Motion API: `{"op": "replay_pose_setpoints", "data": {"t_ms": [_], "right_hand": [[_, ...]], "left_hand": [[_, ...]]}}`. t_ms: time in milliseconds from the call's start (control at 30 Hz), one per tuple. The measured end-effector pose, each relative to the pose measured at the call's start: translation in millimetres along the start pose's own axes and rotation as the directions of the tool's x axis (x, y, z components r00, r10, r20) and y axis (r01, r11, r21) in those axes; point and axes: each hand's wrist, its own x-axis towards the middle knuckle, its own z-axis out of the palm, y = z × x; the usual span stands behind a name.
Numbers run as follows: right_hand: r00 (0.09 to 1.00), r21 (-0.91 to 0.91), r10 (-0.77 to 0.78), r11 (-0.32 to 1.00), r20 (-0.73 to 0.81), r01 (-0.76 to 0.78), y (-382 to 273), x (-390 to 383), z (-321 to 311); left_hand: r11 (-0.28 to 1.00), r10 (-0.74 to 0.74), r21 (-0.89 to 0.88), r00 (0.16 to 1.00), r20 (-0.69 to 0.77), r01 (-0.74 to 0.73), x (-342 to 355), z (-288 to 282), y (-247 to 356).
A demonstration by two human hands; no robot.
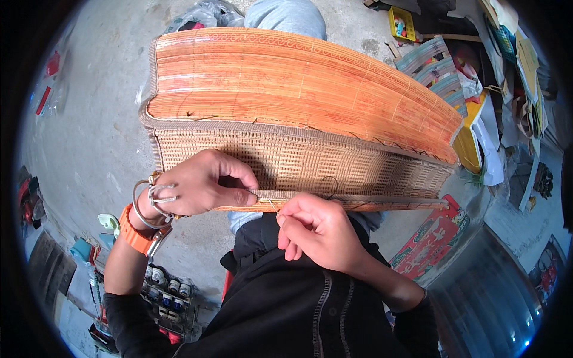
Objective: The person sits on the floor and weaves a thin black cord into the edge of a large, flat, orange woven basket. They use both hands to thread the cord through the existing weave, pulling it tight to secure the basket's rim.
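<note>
A large bamboo mat [286, 77] lies folded across my lap. Its orange slatted face shows on the far part, and a tan woven backing [298, 158] shows on the near fold. Grey-brown fabric binding runs along the edges. At the near edge, my left hand [197, 182] pinches the binding between thumb and fingers. My right hand [319, 230], just beside it, pinches a thin needle [273, 204] whose far end meets the binding. A dark thread [329, 184] loops over the backing above the right hand. Dark stitches or thread ends dot the middle fold.
Clutter with papers and a yellow bag [468, 149] lies at the right. A yellow basket [401, 24] stands at the far right. A red printed sheet [433, 238] is on the floor at the right. Shoes [170, 292] sit on a rack at the lower left.
</note>
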Motion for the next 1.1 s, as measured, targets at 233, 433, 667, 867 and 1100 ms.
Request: {"op": "replay_pose_setpoints", "data": {"t_ms": [233,433,667,867,1100], "right_hand": [[0.995,0.044,0.097,0.994,-0.027,-0.096,-9,1,3],[0.991,0.114,0.012,0.994,-0.131,0.003,-2,0,14],[0.917,-0.277,-0.34,0.919,-0.206,0.279,11,-4,25],[0.791,-0.815,-0.6,0.394,0.123,0.425,-16,-20,7],[0.881,-0.716,-0.43,0.552,0.196,0.429,-62,17,-17]], "left_hand": [[0.964,0.246,0.138,0.959,-0.142,-0.227,-5,11,-6],[0.836,0.494,0.399,0.832,-0.251,-0.376,-12,24,-3],[0.593,0.708,0.725,0.656,-0.262,-0.35,-23,35,4],[0.494,0.753,0.818,0.615,-0.233,-0.294,-25,37,4],[0.378,0.807,0.89,0.562,-0.181,-0.256,-30,42,2]]}}
